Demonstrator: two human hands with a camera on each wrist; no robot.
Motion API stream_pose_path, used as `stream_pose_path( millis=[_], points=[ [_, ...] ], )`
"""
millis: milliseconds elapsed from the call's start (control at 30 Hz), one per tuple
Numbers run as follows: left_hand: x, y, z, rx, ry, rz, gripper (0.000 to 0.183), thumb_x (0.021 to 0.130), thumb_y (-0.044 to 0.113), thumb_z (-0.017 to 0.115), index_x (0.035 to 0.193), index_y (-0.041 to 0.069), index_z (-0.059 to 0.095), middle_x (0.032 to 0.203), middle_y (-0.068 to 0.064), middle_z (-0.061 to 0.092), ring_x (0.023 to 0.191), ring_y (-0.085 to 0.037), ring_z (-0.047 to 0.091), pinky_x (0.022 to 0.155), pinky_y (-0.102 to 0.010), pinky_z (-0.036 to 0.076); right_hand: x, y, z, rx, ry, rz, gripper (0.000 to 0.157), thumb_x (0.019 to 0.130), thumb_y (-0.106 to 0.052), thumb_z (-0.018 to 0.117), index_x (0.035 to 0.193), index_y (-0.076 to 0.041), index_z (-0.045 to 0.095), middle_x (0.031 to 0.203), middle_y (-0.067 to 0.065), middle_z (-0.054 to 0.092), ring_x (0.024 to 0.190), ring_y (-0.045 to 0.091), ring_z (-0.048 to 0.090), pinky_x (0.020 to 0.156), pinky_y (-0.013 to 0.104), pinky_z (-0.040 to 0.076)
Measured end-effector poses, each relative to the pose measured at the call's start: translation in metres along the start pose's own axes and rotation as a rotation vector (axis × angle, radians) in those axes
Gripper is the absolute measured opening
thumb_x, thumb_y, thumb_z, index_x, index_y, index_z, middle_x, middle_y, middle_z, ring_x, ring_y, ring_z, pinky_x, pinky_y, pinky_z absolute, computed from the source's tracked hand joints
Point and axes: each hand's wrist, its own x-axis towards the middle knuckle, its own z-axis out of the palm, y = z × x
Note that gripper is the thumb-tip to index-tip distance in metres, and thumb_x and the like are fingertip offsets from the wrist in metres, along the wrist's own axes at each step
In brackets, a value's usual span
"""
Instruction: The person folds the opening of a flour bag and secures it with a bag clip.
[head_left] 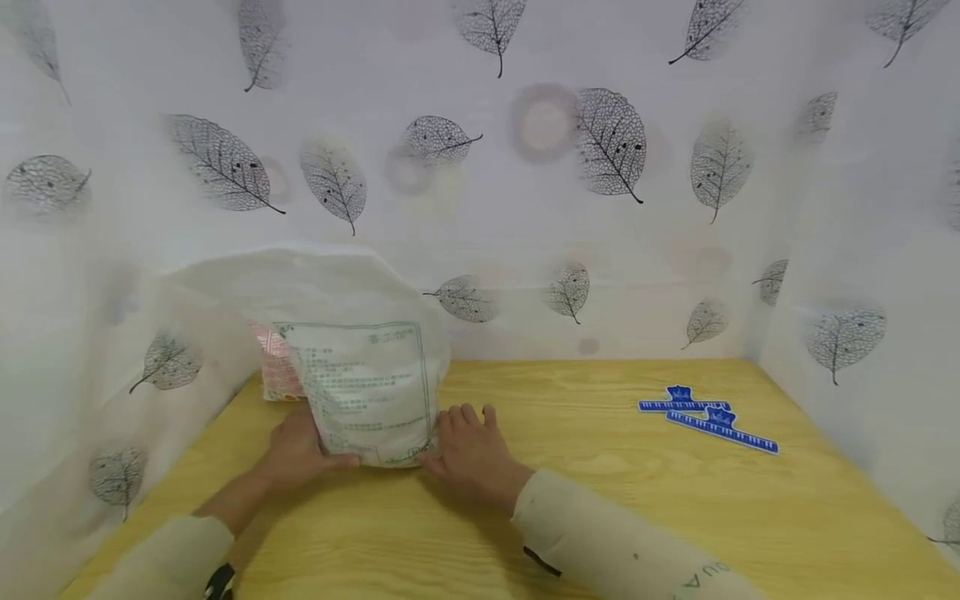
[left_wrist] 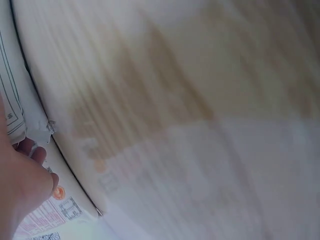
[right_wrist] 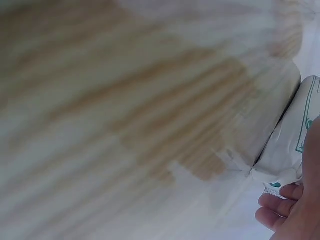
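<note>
A white, soft bag (head_left: pixel 367 392) printed with green text stands upright at the left of the table, its upper part spread loosely against the backdrop. My left hand (head_left: pixel 296 446) grips its lower left side, thumb across the front. At the lower right corner my right hand (head_left: pixel 472 454) holds the bag with its thumb on the edge. The left wrist view shows the left hand (left_wrist: pixel 27 187) with curled fingers at a bag corner. In the right wrist view the fingers of the right hand (right_wrist: pixel 295 207) bend round another corner. Any contents of the bag are hidden.
A pink-and-clear package (head_left: pixel 279 367) shows partly behind the bag. On the right of the wooden table (head_left: pixel 600 500) lie two blue clips with piano-key prints, one at the back (head_left: pixel 652 406) and one in front (head_left: pixel 750 440). Leaf-patterned cloth (head_left: pixel 487 225) encloses the table.
</note>
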Motion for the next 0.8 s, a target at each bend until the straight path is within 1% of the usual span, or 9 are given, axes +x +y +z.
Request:
stream_pose_path(
  millis=[100,167,300,400,467,600,700,733,800],
  points=[
    [0.005,0.003,0.008,-0.011,-0.006,0.0,0.095,0.062,0.074,0.079,0.13,0.018,0.042,0.124,-0.008,0.054,0.12,-0.037,0.049,0.09,-0.061,0.038,-0.003,0.008,0.001,0.004,0.003,0.013,0.062,0.101,-0.063,0.034,0.123,-0.008,0.052,0.11,0.003,0.055,0.107,0.021,0.05,0.094,0.047,0.037],
    [0.006,0.006,0.008,-0.019,-0.008,-0.011,0.095,0.061,0.074,0.079,0.129,0.018,0.042,0.122,-0.008,0.054,0.121,-0.037,0.048,0.091,-0.063,0.036,-0.004,0.01,0.002,0.005,0.002,0.01,0.063,0.101,-0.064,0.032,0.124,-0.009,0.052,0.109,0.003,0.054,0.107,0.022,0.05,0.094,0.047,0.036],
    [0.009,0.011,0.004,-0.026,0.006,0.001,0.089,0.062,0.074,0.079,0.126,0.022,0.046,0.121,-0.005,0.056,0.119,-0.034,0.05,0.09,-0.061,0.035,-0.001,0.013,0.0,0.006,0.01,-0.005,0.065,0.101,-0.065,0.03,0.129,-0.009,0.05,0.112,0.004,0.055,0.11,0.023,0.05,0.095,0.047,0.034],
    [0.01,0.013,0.005,0.004,0.037,0.037,0.082,0.063,0.073,0.079,0.123,0.025,0.05,0.117,-0.001,0.058,0.111,-0.028,0.053,0.086,-0.054,0.038,-0.001,0.016,-0.002,0.022,0.023,-0.001,0.065,0.101,-0.065,0.031,0.129,-0.009,0.05,0.112,0.004,0.056,0.111,0.023,0.05,0.095,0.047,0.034],
    [0.008,0.014,0.009,0.034,0.042,0.071,0.082,0.064,0.073,0.079,0.122,0.022,0.051,0.113,-0.001,0.059,0.106,-0.026,0.055,0.081,-0.05,0.041,-0.005,0.016,0.0,0.042,-0.007,0.001,0.066,0.101,-0.065,0.03,0.128,-0.008,0.05,0.113,0.004,0.056,0.111,0.023,0.05,0.095,0.047,0.034],
    [0.005,0.021,0.017,0.074,0.012,0.079,0.09,0.066,0.076,0.074,0.127,0.016,0.045,0.115,-0.005,0.056,0.11,-0.031,0.053,0.082,-0.055,0.043,-0.014,0.021,0.004,0.051,-0.046,0.026,0.07,0.101,-0.066,0.028,0.132,-0.007,0.049,0.117,0.005,0.056,0.114,0.023,0.05,0.097,0.048,0.035],
    [0.006,0.027,0.021,0.07,0.024,0.063,0.092,0.067,0.075,0.075,0.13,0.015,0.043,0.119,-0.007,0.055,0.116,-0.036,0.051,0.087,-0.063,0.041,-0.017,0.025,0.005,0.036,-0.007,0.044,0.07,0.101,-0.066,0.029,0.133,-0.007,0.049,0.118,0.004,0.057,0.115,0.023,0.05,0.098,0.049,0.035],
    [0.01,0.029,0.021,0.061,0.036,0.068,0.092,0.067,0.073,0.076,0.13,0.015,0.043,0.119,-0.007,0.055,0.116,-0.036,0.051,0.087,-0.062,0.042,-0.016,0.028,0.006,0.036,0.009,0.047,0.07,0.101,-0.066,0.029,0.132,-0.007,0.05,0.118,0.004,0.057,0.115,0.023,0.051,0.098,0.049,0.035],
    [0.013,0.03,0.022,0.06,0.028,0.068,0.093,0.068,0.071,0.077,0.132,0.013,0.042,0.119,-0.006,0.055,0.116,-0.035,0.051,0.086,-0.061,0.042,-0.015,0.032,0.008,0.046,0.023,0.034,0.07,0.101,-0.066,0.028,0.13,-0.007,0.05,0.116,0.005,0.057,0.113,0.024,0.051,0.097,0.049,0.036]
  ],
)
